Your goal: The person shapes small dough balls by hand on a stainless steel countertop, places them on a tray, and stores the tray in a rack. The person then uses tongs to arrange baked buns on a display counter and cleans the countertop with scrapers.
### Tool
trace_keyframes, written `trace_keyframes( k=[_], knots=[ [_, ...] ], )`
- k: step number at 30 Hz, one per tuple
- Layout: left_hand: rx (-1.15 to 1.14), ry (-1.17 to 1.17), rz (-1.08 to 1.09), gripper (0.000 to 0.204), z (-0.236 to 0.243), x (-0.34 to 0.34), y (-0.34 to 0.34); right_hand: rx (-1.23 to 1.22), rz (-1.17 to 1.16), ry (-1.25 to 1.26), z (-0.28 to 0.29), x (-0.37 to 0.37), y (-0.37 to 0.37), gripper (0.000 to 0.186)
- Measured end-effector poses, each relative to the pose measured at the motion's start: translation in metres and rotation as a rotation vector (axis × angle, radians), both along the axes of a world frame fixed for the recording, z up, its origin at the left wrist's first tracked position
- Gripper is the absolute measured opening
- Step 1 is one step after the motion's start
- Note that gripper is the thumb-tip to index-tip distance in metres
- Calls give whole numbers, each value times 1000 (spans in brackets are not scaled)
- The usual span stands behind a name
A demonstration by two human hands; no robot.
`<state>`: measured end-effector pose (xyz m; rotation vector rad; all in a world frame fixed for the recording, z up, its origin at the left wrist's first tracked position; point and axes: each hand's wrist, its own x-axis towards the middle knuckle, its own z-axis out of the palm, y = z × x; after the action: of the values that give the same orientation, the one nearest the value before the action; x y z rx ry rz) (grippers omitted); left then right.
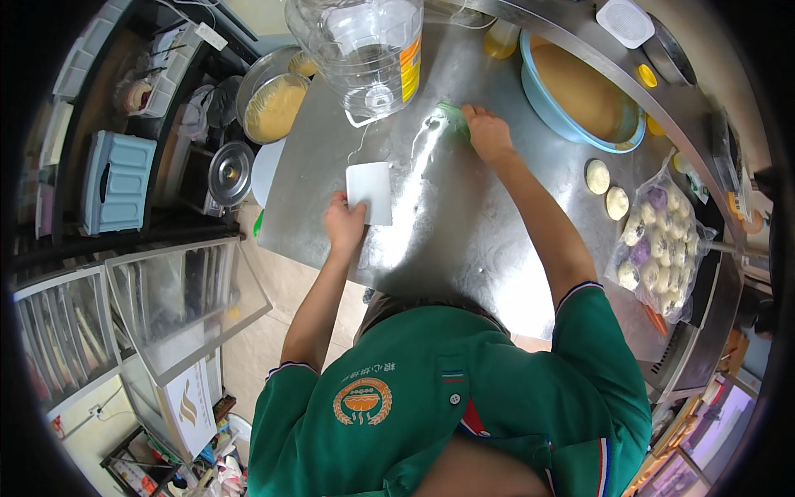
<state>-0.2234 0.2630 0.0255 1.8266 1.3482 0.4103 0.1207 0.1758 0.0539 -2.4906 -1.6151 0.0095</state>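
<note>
My left hand [343, 224] is closed on a white, flat dough scraper [368, 186], thumb on its face, held against the metal worktop [315, 149]. Farther off and to the right, my right hand [490, 134] presses its fingers on a pale green, thin thing that looks like a cloth [452, 118]. Its fingers are partly hidden by the back of the hand. Wet, shiny streaks run over the steel between the two hands.
A large clear plastic jug [356, 58] stands at the far edge. At far right is a blue basin [542, 91] of tan batter or dough. Two round dough pieces [597, 176] and a bag of filled buns [658, 240] lie right. Metal bowls [248, 91] stand left.
</note>
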Motion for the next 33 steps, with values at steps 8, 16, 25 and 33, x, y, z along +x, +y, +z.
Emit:
trace_keyframes(
  k=[8,16,25,33],
  knots=[
    [-48,-63,33,27,-9,45,1,327,-271,383,-27,44,-71,27],
    [-255,-236,27,22,-18,103,-9,212,-502,555,-67,3,-80,38],
    [-501,-462,30,19,-27,115,-14,342,-542,985,-73,-26,-58,37],
    [-729,-570,-73,21,20,114,-20,479,-608,1334,-15,-25,-91,30]
  ],
)
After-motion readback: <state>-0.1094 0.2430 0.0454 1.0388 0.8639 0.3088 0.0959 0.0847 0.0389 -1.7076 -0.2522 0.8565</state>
